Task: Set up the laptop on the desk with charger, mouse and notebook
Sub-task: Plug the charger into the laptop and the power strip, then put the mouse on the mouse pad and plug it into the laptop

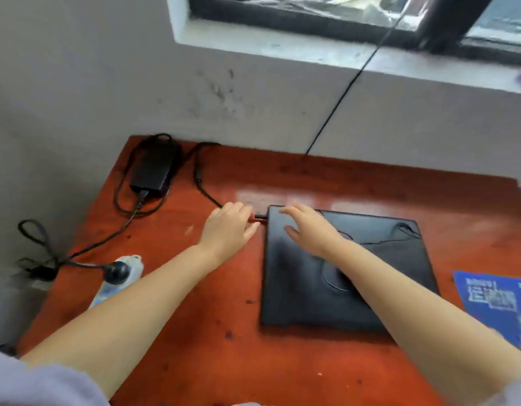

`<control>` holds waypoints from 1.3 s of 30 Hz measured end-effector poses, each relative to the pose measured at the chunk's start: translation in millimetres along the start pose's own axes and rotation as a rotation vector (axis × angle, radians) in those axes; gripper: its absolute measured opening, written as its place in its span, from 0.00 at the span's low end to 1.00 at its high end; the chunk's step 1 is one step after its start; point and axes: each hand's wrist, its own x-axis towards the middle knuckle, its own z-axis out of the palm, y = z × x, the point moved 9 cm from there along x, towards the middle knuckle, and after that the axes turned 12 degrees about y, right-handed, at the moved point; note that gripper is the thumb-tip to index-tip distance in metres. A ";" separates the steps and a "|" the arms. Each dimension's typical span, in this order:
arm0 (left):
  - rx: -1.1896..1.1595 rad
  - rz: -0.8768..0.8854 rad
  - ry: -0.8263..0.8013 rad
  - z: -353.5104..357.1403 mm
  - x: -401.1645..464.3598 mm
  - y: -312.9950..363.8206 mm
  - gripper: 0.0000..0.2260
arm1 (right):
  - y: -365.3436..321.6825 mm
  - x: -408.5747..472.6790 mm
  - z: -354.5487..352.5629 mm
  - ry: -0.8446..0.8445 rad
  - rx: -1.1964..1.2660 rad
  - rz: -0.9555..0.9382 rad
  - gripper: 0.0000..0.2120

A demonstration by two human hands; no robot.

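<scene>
Two hands at the closed laptop (pixel 341 268), which lay flat on the red desk (pixel 212 317): left hand (pixel 228 227) pinched the charger plug (pixel 260 218) at its left-edge port, apparently to seat it; right hand (pixel 309 227) rested open on the lid, likely steadying it. Charger brick (pixel 152 171) sat at the far left corner near the power strip (pixel 121 276); blue notebook (pixel 496 303) lay just right of the laptop; no mouse seen.

Corner room: grey wall (pixel 77 83), window (pixel 341 13) upper right, red-brown desk (pixel 212 332) pushed against the wall.
Window is recessed, dark frame, pale grey sill (pixel 312 54) directly under it, daylight coming through. Below the sill the wall has scuffs and dark marks (pixel 221 92). A thin black cable (pixel 350 83) runs from the window down over the sill, ending behind the desk's far edge. Desk top is glossy, reflects the window light, speckled with dark spots.
</scene>
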 end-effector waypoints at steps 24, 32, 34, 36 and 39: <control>0.016 0.048 -0.319 146.2 19.8 178.1 0.09 | 160.5 -144.6 1.3 0.029 -0.096 0.047 0.43; -0.250 0.082 -0.243 149.5 41.7 283.3 0.10 | 256.1 -194.4 -62.1 0.129 -0.101 0.165 0.43; -0.225 0.134 -0.192 152.8 50.7 317.6 0.11 | 292.9 -219.0 -79.9 0.161 -0.096 0.258 0.41; -0.205 0.175 -0.118 152.3 62.2 349.0 0.11 | 326.0 -244.7 -91.9 0.189 -0.098 0.356 0.37; -0.365 0.094 -0.077 150.9 79.7 381.9 0.11 | 366.1 -281.2 -97.2 0.218 -0.062 0.506 0.33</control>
